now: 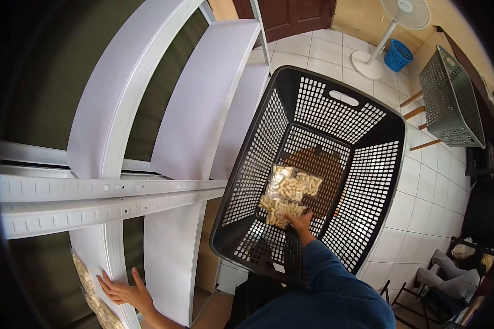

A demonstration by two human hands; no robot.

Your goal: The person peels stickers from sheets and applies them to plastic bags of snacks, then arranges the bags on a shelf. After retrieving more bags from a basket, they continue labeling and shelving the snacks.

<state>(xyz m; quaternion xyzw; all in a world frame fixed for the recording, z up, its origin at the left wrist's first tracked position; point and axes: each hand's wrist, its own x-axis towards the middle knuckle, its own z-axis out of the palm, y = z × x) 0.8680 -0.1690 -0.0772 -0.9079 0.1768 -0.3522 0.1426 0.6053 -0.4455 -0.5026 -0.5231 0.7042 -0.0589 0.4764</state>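
Note:
A large black plastic basket (392, 181) with perforated walls stands in front of me. On its floor lie two clear packs of short, pale, stick-like pieces: a far pack (295, 183) and a near pack (277, 211). Reaching down into the basket, my right hand (300, 220) grips the edge of the near pack, its fingertips partly hidden. My left hand (127, 296) rests with spread fingers against the front edge of a white shelf (112, 257), holding nothing. Beside it on that shelf is a clear pack of pale pieces (90, 288), partly cut off from view.
White metal shelving (200, 98) with an upright post (110, 189) rises along the left. Behind the basket are a standing fan (368, 64) and a blue bin (398, 55). A grey-green basket (450, 104) sits on wooden legs at right. A person's legs (450, 277) show at lower right.

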